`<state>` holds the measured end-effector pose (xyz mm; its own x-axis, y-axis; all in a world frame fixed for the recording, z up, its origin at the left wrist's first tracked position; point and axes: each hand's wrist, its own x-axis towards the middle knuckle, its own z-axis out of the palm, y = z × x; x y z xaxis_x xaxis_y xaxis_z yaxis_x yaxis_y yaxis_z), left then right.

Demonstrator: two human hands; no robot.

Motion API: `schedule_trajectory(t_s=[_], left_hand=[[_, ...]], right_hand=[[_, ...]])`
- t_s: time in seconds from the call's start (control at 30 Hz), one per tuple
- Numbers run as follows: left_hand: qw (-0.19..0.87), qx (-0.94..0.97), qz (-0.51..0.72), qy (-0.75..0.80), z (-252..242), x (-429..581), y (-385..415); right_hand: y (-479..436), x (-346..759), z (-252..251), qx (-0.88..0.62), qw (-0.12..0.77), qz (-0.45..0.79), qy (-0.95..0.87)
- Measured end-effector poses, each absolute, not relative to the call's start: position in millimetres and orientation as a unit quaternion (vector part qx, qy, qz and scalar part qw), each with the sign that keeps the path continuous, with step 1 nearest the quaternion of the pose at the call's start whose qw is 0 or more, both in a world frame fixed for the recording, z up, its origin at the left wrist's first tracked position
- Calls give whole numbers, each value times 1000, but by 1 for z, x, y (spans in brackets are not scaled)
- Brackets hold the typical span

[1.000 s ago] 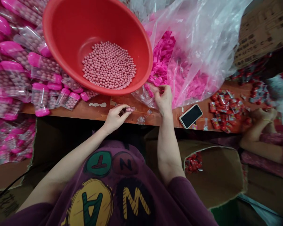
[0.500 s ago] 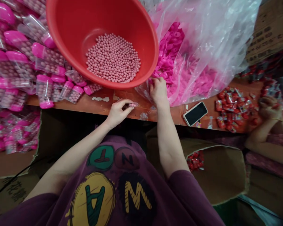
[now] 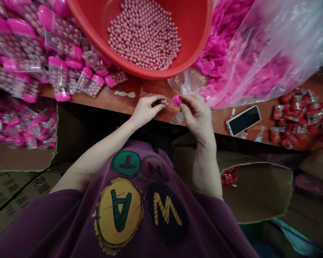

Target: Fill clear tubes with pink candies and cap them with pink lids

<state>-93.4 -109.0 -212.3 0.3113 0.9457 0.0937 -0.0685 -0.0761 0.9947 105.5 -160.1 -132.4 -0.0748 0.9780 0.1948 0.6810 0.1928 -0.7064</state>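
Observation:
Between its thumb and fingers, my left hand (image 3: 147, 111) pinches a small clear container (image 3: 165, 102) with pink balls inside. Facing it from the right, my right hand (image 3: 198, 114) grips a bright pink cap (image 3: 177, 100) by its fingertips. Cap and container are close together at the table's front edge; whether they touch is hard to tell. Above both hands stands a red basin (image 3: 150, 74) holding many pink balls (image 3: 145, 36). Loose pink caps (image 3: 218, 46) lie in and around a clear plastic bag (image 3: 258, 71) behind my right hand.
Filled pink-capped containers (image 3: 57, 28) are heaped at the left, with more in a carton below. A phone (image 3: 243, 120) and red packets (image 3: 298, 114) lie on the table (image 3: 123, 102) at the right. An open carton (image 3: 258, 193) sits below; another person's arm (image 3: 319, 163) shows at far right.
My right hand has come away from the pink pile with a cap and moved beside the container in my left hand. The view has shifted, so the basin appears higher and farther right.

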Motion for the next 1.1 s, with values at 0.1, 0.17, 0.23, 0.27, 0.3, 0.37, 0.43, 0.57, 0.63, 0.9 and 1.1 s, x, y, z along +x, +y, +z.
schedule_trajectory(t_s=[0.1, 0.17, 0.23, 0.27, 0.3, 0.37, 0.43, 0.57, 0.63, 0.9, 1.1], left_hand=[[552, 603, 434, 379, -209, -96, -105], [545, 615, 431, 372, -206, -98, -104], [542, 626, 427, 364, -204, -98, -102], [542, 630, 422, 363, -204, -99, -102], [542, 634, 415, 363, -203, -99, -101], [544, 637, 405, 367, -203, -99, -100], [547, 636, 401, 369, -203, -99, -100], [544, 646, 389, 367, -202, -99, -99], [540, 650, 388, 368, -202, -98, -99], [527, 656, 387, 377, -203, -96, -99], [531, 652, 394, 371, -204, -96, -100]], right_hand=[[-156, 92, -136, -580, 324, 226, -713], [-150, 89, -138, -571, 314, 220, -726], [-146, 88, -139, -566, 297, 217, -738], [-144, 88, -139, -564, 289, 214, -743], [-144, 88, -138, -563, 282, 211, -748], [-143, 87, -137, -559, 276, 203, -755], [-143, 88, -136, -554, 273, 202, -760], [-141, 95, -135, -545, 259, 213, -768], [-139, 100, -136, -544, 246, 209, -775], [-141, 105, -150, -542, 184, 136, -809], [-153, 104, -159, -562, 135, 90, -811]])
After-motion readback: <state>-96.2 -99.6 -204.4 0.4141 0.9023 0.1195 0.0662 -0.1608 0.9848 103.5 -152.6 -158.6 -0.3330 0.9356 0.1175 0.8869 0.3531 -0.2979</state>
